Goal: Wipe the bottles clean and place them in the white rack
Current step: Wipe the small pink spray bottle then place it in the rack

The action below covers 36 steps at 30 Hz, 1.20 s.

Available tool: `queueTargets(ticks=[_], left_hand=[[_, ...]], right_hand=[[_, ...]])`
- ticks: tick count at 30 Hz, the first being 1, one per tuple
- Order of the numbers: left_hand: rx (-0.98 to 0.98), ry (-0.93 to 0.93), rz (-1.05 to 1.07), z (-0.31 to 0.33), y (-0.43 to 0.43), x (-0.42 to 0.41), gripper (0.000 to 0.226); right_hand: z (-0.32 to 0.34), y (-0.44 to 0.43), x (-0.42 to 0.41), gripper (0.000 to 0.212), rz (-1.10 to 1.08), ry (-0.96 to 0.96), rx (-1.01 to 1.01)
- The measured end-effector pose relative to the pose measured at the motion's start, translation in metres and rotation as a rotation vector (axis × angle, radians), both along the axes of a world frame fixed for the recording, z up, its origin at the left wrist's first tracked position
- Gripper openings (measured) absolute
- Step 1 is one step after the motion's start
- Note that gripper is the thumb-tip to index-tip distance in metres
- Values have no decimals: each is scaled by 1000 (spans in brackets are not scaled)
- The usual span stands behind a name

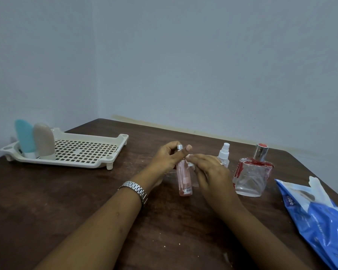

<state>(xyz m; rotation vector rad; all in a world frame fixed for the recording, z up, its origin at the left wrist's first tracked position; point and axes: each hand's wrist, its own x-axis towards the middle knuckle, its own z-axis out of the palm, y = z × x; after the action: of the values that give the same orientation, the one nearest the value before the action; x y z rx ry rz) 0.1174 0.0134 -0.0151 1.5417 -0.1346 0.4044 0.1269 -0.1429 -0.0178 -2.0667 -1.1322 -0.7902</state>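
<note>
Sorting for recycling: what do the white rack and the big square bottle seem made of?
White rack: probably moulded plastic, matte off-white, with a punched grid floor. Square bottle: looks like clear glass, see-through thick walls with red smears; its cap looks shiny metal.

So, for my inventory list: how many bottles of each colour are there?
Blue bottle: 1
Beige bottle: 1
Pink bottle: 1
Clear: 2, spray bottle and perfume bottle
Total: 5

pink bottle [184, 177] | white rack [82, 152] | teal tube [25, 138] | blue packet [320, 221]
</note>
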Motion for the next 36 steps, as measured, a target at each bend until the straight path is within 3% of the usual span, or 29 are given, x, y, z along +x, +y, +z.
queueTargets(ticks=[7, 10, 15, 20, 25, 31, 36], left_hand=[[-24, 57, 26, 0, 1, 1, 23], [5, 50, 4, 1, 0, -1, 26], [-55, 79, -17, 2, -1, 0, 27], [-23, 110, -17, 2, -3, -2, 28], [-93, 112, -22, 2, -4, -3, 28], [-54, 128, 1, 3, -4, -4, 29], [-47, 131, -5, 0, 1, -1, 30]], right_hand=[[-5, -8, 3, 30, 59, 76, -48], [-1, -3, 3, 31, 48, 82, 14], [-3, -3, -3, 32, 92, 66, -115], [-1, -4, 4, 31, 54, 48, -31], [-3, -5, -5, 31, 120, 98, -139], [-1, -2, 3, 30, 94, 135, -70], [-4, -7, -1, 30, 138, 155, -153]])
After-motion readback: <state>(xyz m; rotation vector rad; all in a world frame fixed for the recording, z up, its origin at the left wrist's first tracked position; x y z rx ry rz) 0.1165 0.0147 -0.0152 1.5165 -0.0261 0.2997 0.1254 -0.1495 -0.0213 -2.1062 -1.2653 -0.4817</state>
